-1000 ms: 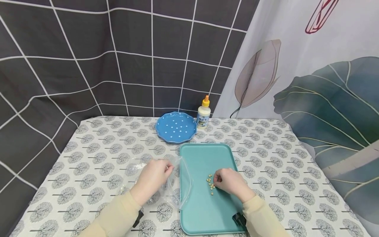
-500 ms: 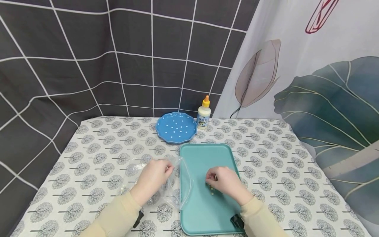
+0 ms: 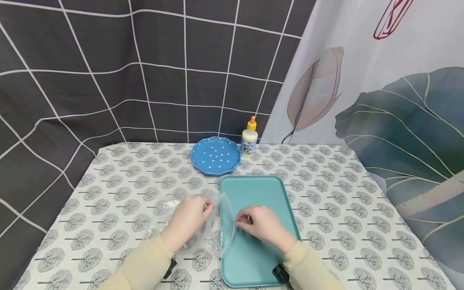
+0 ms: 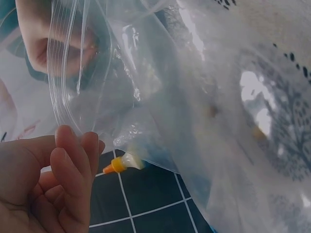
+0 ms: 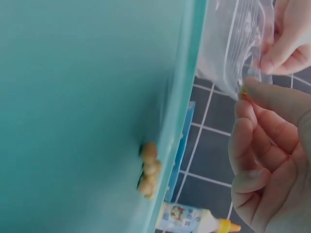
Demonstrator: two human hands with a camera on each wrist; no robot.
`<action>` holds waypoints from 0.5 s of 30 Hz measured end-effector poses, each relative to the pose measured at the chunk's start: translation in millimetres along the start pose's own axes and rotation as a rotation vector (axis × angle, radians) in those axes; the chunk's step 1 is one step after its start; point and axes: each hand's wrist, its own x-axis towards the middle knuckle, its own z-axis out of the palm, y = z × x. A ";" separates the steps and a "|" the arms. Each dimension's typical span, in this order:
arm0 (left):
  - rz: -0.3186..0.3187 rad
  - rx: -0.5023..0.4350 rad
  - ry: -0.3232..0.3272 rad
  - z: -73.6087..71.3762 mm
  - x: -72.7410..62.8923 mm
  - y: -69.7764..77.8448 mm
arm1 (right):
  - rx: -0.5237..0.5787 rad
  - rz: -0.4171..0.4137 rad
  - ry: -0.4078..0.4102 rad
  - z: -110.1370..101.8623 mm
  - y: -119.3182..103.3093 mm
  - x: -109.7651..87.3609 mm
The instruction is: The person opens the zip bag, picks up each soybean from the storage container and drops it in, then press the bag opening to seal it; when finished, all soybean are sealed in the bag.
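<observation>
My left hand [image 3: 190, 217] pinches the rim of a clear zip bag [image 3: 216, 239], whose mouth is spread toward the tray. In the left wrist view the ridged zip strip [image 4: 59, 73] runs up from the fingertips. My right hand [image 3: 262, 225] is at the bag's mouth, over the teal tray [image 3: 250, 268]. Thumb and forefinger pinch a small yellowish bean [image 5: 244, 90], mostly covered by the fingertips. Several tan beans [image 5: 149, 170] lie in a cluster on the tray in the right wrist view; the right hand hides them from the head camera. Blurred yellowish spots show through the bag.
Behind the tray sits a blue scalloped plate [image 3: 215, 156] with white dots. Beside it a small squeeze bottle [image 3: 249, 139] with a yellow cap stands upright. A tree-print cloth [image 3: 119, 193] covers the table, and a dark grid curtain [image 3: 159, 80] hangs behind.
My right hand has left the beans on the tray and moved left to the bag's mouth, pinching one bean. My left hand holds the bag in the same spot.
</observation>
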 end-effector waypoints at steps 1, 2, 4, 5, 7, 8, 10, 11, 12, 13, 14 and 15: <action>-0.003 -0.005 -0.002 -0.4 0.0 0.4 | 0.004 -0.006 -0.003 0.8 -1.2 0.9; -0.004 -0.005 -0.003 -0.6 0.3 0.6 | 0.007 -0.012 -0.005 1.5 -2.2 1.8; -0.003 -0.004 -0.002 -0.9 0.7 0.9 | 0.009 -0.020 -0.005 3.0 -3.8 3.3; -0.001 -0.002 0.000 -1.0 0.8 1.0 | 0.009 -0.025 -0.004 3.6 -4.4 3.7; 0.008 0.006 0.004 -1.0 0.9 0.9 | 0.009 -0.029 -0.001 4.8 -5.3 4.4; 0.009 0.009 0.004 -0.9 1.1 0.8 | 0.013 -0.030 0.001 4.9 -5.7 4.6; 0.004 0.008 -0.004 -0.8 1.3 0.7 | 0.018 -0.029 0.007 5.0 -6.0 4.5; 0.001 0.007 -0.009 -0.6 1.5 0.6 | 0.022 -0.026 0.008 4.9 -6.0 4.2; -0.003 0.006 -0.013 -0.6 1.8 0.4 | 0.024 -0.022 0.007 4.6 -5.8 4.0; -0.011 0.004 -0.020 -0.5 2.0 0.5 | 0.026 -0.015 0.006 4.4 -5.5 3.7; -0.014 0.004 -0.022 -0.4 2.2 0.2 | 0.028 -0.010 0.005 4.0 -5.3 3.5; -0.015 0.003 -0.023 -0.4 2.1 0.0 | 0.031 -0.003 0.001 3.7 -4.9 3.1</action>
